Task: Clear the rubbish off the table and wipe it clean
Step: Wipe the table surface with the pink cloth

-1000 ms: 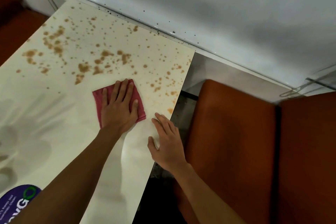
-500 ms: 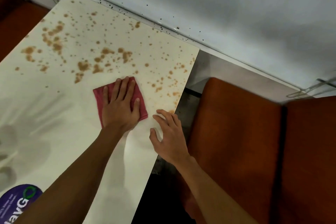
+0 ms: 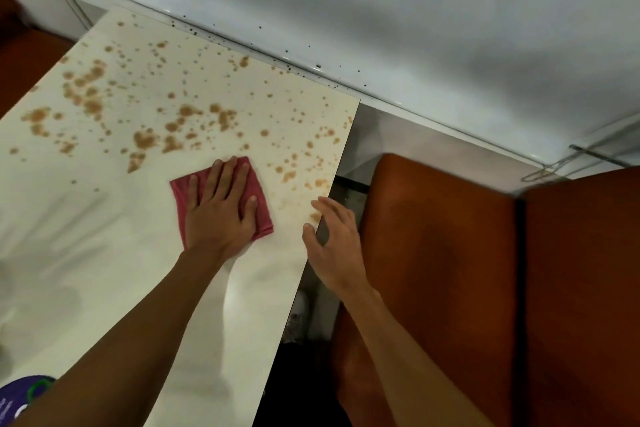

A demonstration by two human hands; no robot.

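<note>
A folded red cloth [image 3: 261, 215] lies flat on the cream table [image 3: 104, 236]. My left hand [image 3: 221, 215] presses down on it with straight, spread fingers. Brown stains [image 3: 145, 140] speckle the far half of the table, up to the wall and the right edge. Over that right edge hovers my right hand [image 3: 334, 243], fingers loosely spread, its thumb over the tabletop, holding nothing.
An orange padded bench seat [image 3: 450, 270] runs along the table's right side, with a dark gap between them. A pale wall [image 3: 381, 10] bounds the far edge. A purple printed label [image 3: 20, 399] shows at the table's near left corner.
My right hand has lifted off the tabletop and slid right to the table's edge. My left hand and the cloth stay in nearly the same spot.
</note>
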